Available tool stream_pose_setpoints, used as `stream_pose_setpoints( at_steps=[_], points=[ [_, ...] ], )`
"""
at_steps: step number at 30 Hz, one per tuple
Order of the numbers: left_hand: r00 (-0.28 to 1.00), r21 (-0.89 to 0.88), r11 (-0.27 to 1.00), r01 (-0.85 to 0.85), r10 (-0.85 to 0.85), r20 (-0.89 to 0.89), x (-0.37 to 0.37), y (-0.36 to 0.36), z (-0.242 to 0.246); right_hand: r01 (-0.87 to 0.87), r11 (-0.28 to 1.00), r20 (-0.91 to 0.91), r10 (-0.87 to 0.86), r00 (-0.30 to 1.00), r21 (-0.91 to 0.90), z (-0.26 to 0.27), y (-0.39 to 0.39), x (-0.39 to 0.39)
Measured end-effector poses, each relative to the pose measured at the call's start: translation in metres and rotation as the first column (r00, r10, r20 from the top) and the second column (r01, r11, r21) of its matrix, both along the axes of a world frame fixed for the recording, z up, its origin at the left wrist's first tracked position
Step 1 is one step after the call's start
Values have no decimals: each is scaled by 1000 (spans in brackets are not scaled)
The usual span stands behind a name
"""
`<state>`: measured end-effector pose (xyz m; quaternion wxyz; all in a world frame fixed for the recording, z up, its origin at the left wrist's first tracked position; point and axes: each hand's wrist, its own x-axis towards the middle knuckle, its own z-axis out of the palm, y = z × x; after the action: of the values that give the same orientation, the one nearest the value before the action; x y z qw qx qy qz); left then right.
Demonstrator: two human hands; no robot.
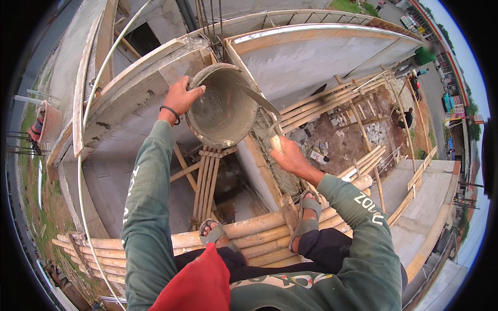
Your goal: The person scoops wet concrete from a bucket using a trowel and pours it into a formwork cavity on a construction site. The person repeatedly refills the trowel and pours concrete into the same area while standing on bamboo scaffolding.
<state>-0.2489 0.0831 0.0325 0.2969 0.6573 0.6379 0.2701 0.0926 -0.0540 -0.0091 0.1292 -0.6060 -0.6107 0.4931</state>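
My left hand [182,100] grips the rim of a mortar-caked bucket [208,130], thumb inside. The bucket is tipped so its mouth faces me, and grey residue coats its inner wall. In my right hand [292,156] is the wooden handle of a trowel [264,102]. Its metal blade reaches across the bucket's right rim, the tip over the mouth. Below the trowel runs a narrow beam form with wet concrete [278,169] between its boards. A wooden form board [255,159] lines the left side of that concrete.
I stand on lashed bamboo poles [268,237] high above the ground. A bamboo ladder-like platform [206,186] lies lower, between walls. Rebar [212,23] rises behind the bucket. A pale hose or conduit [80,182] curves along the left. People [424,56] are farther off at right.
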Motion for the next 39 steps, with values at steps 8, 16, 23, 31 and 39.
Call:
stream_pose_setpoints(
  at_steps=[8,16,23,31,39],
  points=[
    [929,-5,933,360,-358,89,58,-1,-11,403,859,-133,-460,878,-315,-8,55,-76],
    [910,-89,922,376,-349,224,48,8,-30,-521,758,583,233,778,392,-23,41,-38],
    [943,-104,940,325,-313,114,43,12,-33,-45,974,58,59,997,-220,41,56,7],
    [923,-34,931,363,-354,150,57,21,-37,-527,850,431,468,771,20,104,53,-10],
    [937,68,938,339,-343,69,72,21,-33,-581,752,586,330,740,311,70,56,-5]
  ],
)
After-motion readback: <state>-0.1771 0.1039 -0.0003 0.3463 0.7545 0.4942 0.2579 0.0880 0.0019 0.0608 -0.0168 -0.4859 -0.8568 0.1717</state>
